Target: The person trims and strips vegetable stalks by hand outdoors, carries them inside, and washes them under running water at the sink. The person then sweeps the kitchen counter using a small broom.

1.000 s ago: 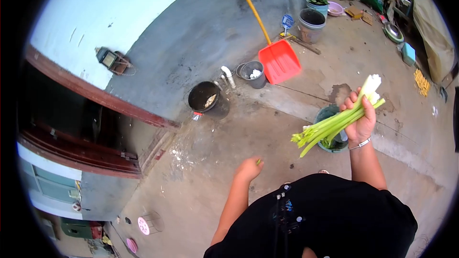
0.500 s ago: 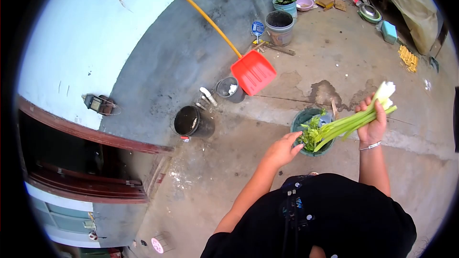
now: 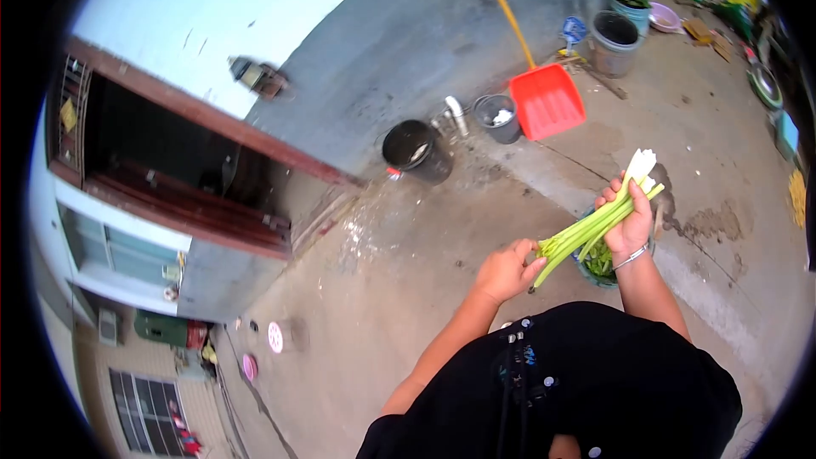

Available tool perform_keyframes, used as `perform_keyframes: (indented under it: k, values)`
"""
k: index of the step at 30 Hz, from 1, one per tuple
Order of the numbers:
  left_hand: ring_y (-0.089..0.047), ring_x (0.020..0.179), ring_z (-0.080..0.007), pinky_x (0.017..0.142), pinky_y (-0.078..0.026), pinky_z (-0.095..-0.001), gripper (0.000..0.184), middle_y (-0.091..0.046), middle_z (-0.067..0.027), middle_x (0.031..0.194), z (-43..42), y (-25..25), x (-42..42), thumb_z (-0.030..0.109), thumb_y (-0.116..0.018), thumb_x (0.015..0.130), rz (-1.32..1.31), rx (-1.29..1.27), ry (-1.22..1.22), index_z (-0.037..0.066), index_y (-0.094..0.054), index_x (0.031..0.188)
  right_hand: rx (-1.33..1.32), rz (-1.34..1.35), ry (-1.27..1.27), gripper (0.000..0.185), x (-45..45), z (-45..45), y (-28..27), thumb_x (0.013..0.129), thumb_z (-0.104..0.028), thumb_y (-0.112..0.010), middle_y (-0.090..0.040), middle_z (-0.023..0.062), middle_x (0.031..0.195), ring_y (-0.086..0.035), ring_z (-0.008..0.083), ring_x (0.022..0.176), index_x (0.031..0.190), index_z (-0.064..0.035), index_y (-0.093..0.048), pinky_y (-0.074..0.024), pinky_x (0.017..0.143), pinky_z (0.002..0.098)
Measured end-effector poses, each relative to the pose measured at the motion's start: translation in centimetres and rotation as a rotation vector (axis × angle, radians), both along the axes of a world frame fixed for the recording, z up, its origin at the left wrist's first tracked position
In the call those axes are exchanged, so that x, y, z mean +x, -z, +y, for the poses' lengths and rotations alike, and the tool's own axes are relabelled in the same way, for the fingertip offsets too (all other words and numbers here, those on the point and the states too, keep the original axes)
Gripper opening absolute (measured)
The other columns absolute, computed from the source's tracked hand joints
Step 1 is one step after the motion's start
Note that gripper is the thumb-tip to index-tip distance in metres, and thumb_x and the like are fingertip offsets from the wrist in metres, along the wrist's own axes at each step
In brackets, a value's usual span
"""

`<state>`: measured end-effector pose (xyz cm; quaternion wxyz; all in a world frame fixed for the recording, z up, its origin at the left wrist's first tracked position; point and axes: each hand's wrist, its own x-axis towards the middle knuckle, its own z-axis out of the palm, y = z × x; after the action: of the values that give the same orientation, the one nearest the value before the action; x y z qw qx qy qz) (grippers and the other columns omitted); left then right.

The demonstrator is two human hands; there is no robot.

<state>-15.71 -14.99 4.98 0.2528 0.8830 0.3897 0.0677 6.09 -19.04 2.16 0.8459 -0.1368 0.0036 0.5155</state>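
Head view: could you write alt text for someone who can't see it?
A person's right hand grips a celery bunch near its white base while the left hand touches its other end, above a bucket of leaves. Beyond stands a red shovel.

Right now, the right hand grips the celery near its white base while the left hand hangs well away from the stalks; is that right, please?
Not quite: the left hand is at the green far end of the celery, as the head view shows. The right hand does grip it near its white base.
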Motion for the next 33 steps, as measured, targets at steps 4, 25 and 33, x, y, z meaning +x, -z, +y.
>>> perform_keyframes:
  k: [4,25,33]
  values:
    - [-0.059,0.071,-0.0267,0.061,-0.048,-0.0358,0.030,-0.060,-0.0079,0.092,0.1,-0.9,-3.1,0.034,-0.053,0.082,-0.173,0.123,-0.110,0.015,-0.051,0.106,0.064,-0.020,-0.100,0.023,-3.5,2.7,-0.5,0.082,-0.020,-0.052,-0.050,0.0031,0.078,-0.047,0.0152,0.066,0.101,-0.0078,-0.049,-0.0412,0.064,0.0309]
    - [-0.055,0.077,-0.0374,0.066,-0.043,-0.0450,0.016,-0.058,-0.0189,0.081,1.9,7.3,-36.9,0.017,-0.048,0.075,-0.079,-0.146,-0.588,0.006,-0.052,0.086,0.353,-0.848,-0.798,0.032,-36.6,8.6,-5.1,0.074,-0.015,-0.061,-0.049,0.0061,0.074,-0.048,0.0156,0.059,0.099,-0.0024,-0.048,-0.0380,0.054,0.0275]
    - [-0.055,0.083,-0.0382,0.071,-0.044,-0.0448,0.021,-0.059,-0.0214,0.085,-6.5,15.7,-51.1,0.023,-0.047,0.080,0.069,-0.324,-0.916,0.006,-0.058,0.086,0.209,-0.970,-0.547,0.029,-40.5,15.1,-6.0,0.074,-0.017,-0.061,-0.049,0.0047,0.072,-0.047,0.0136,0.054,0.096,-0.0030,-0.048,-0.0381,0.051,0.0253]
